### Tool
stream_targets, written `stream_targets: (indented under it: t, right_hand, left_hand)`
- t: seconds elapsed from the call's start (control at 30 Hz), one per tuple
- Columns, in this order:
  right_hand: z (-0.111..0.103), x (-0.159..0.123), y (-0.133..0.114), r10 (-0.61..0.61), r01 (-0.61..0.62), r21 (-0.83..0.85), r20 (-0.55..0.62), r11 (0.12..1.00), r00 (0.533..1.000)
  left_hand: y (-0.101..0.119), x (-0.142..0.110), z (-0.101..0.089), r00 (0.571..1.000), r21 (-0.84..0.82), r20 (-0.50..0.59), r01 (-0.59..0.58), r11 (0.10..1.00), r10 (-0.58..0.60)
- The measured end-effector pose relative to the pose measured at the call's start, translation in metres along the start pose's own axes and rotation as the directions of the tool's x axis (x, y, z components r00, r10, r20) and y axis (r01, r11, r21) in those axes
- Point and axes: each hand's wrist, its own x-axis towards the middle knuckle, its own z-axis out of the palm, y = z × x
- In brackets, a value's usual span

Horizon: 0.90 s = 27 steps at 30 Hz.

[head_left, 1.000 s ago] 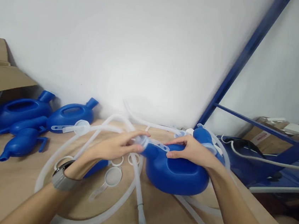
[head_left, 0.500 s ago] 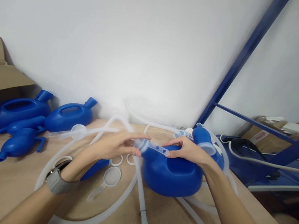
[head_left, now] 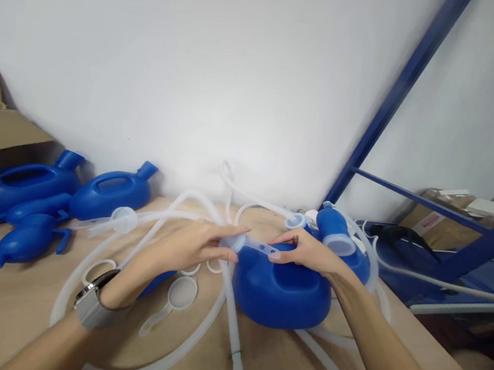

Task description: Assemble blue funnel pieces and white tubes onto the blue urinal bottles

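A blue urinal bottle (head_left: 281,303) with a hand-hole lies on the table in front of me, its mouth pointing left. My left hand (head_left: 199,245) has its thumb and fingers around the translucent cap (head_left: 235,242) at that mouth. From the cap a clear perforated strap (head_left: 262,247) runs right over the bottle. My right hand (head_left: 306,253) pinches the strap's free end between thumb and fingers. A translucent hose (head_left: 233,319) passes below the left fingers; whether it joins this cap is hidden. A loose cap with a strap (head_left: 182,293) lies nearer me.
More blue bottles (head_left: 111,194) lie at the left beside an open cardboard box (head_left: 9,130). Another cap (head_left: 124,219) rests near them. A small blue bottle (head_left: 331,220) stands behind my right hand. Coiled hoses (head_left: 167,356) cover much of the table. A blue metal frame (head_left: 396,106) rises at right.
The hose at the back by the wall has swung into a small upright loop. Both hands keep almost the same hold on the cap and strap; the view has shifted slightly.
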Motion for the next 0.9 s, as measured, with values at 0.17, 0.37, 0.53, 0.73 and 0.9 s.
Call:
stream_targets:
  t: [0.17, 0.37, 0.53, 0.73, 0.9]
  right_hand:
    - [0.0, 0.001, -0.003, 0.019, -0.018, 0.03, -0.021, 0.999, 1.0]
    - [0.006, -0.001, -0.01, 0.001, -0.006, -0.058, -0.083, 0.998, 0.997]
    - [0.008, -0.003, -0.016, -0.054, 0.048, -0.085, -0.069, 0.995, 0.996]
    - [0.007, -0.002, -0.013, -0.095, 0.092, -0.057, -0.046, 0.994, 0.994]
    - [0.004, 0.002, -0.003, -0.074, 0.075, 0.031, -0.036, 0.997, 0.997]
  left_hand:
    - [0.005, 0.002, 0.001, 0.996, 0.022, -0.002, 0.085, 0.996, -0.085]
    - [-0.005, 0.005, 0.011, 0.987, 0.047, -0.099, 0.128, 0.991, -0.123]
    - [-0.003, 0.006, 0.018, 0.976, 0.019, -0.127, 0.181, 0.983, -0.177]
    - [0.013, 0.003, 0.013, 0.955, 0.27, -0.217, 0.257, 0.928, -0.201]
    - [0.002, -0.002, 0.004, 0.937, 0.674, -0.293, 0.061, 0.736, 0.192]
